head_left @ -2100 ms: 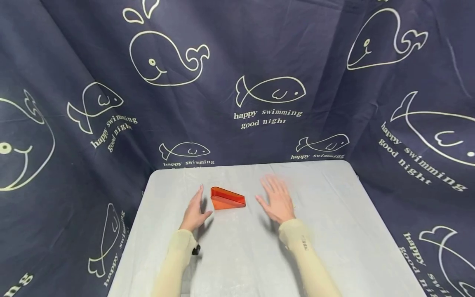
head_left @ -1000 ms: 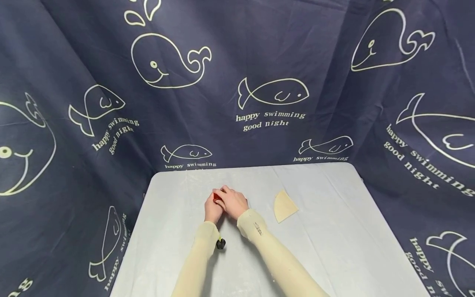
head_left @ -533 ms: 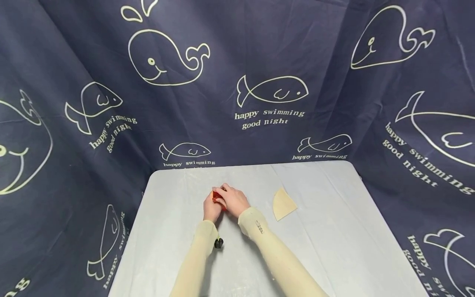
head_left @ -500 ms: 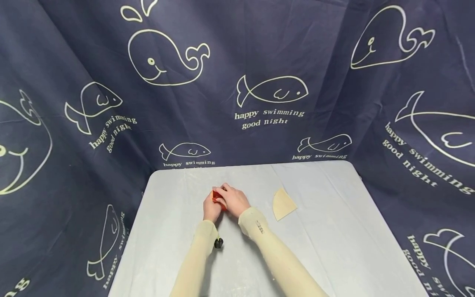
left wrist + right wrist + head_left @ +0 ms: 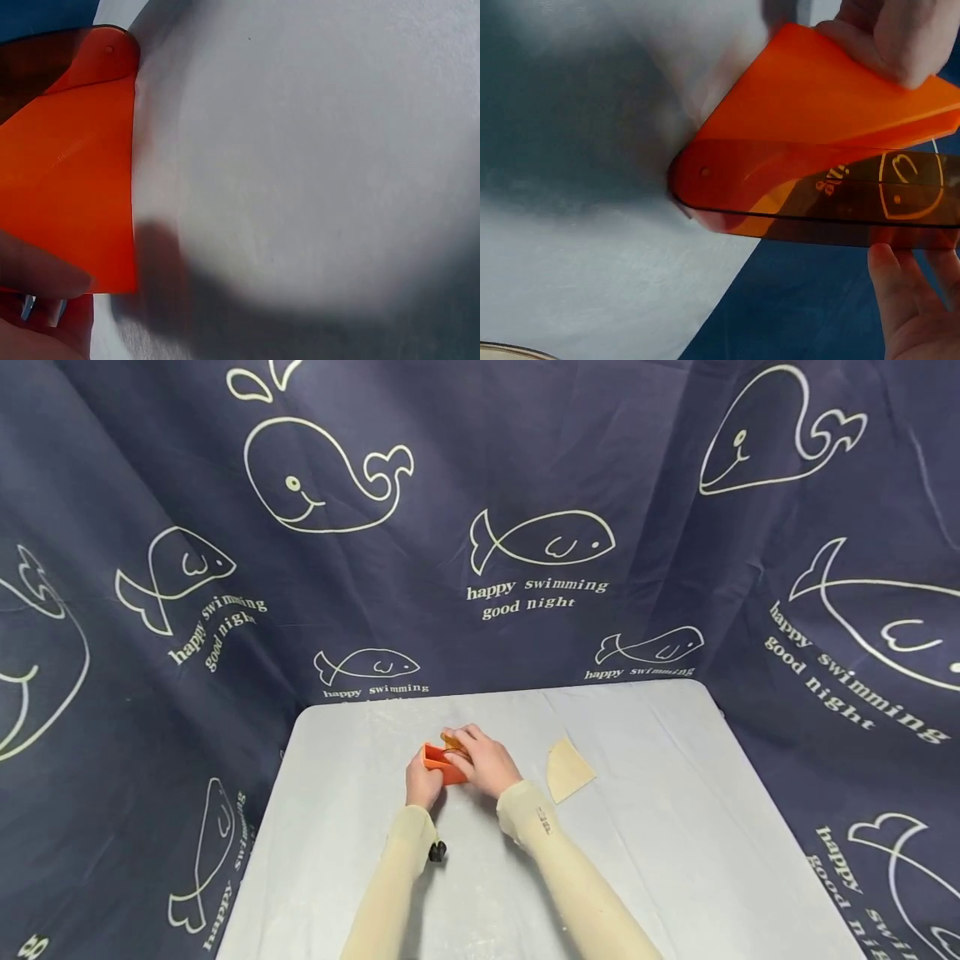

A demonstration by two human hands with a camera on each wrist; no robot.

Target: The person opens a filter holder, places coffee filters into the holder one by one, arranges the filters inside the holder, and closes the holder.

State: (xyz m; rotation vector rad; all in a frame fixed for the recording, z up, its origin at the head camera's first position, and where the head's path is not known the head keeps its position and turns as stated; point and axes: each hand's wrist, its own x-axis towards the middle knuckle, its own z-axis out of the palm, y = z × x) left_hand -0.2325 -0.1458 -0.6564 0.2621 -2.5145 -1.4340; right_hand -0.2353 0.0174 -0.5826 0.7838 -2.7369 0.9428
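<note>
An orange wedge-shaped box (image 5: 454,774) with a hinged, see-through amber lid (image 5: 817,214) is between my two hands. My left hand (image 5: 424,783) grips the box's orange body; in the left wrist view its fingers lie along the lower part of the box wall (image 5: 71,187). My right hand (image 5: 489,765) holds the lid at its free end, its fingers (image 5: 889,289) against the amber edge. The lid stands swung away from the body, pivoting at the rounded corner. In the head view, part of the box is hidden behind my right hand.
To the right of my right hand, a flat beige fan-shaped piece (image 5: 568,772) lies on the white-covered table (image 5: 675,860). Dark blue curtains (image 5: 540,460) printed with whales and fish hang behind and at both sides. A small black item (image 5: 437,852) hangs at my left cuff.
Both hands, apart at first with the box between them, have closed on it. Since half a second ago my right hand has shifted slightly right, and the lid has swung open.
</note>
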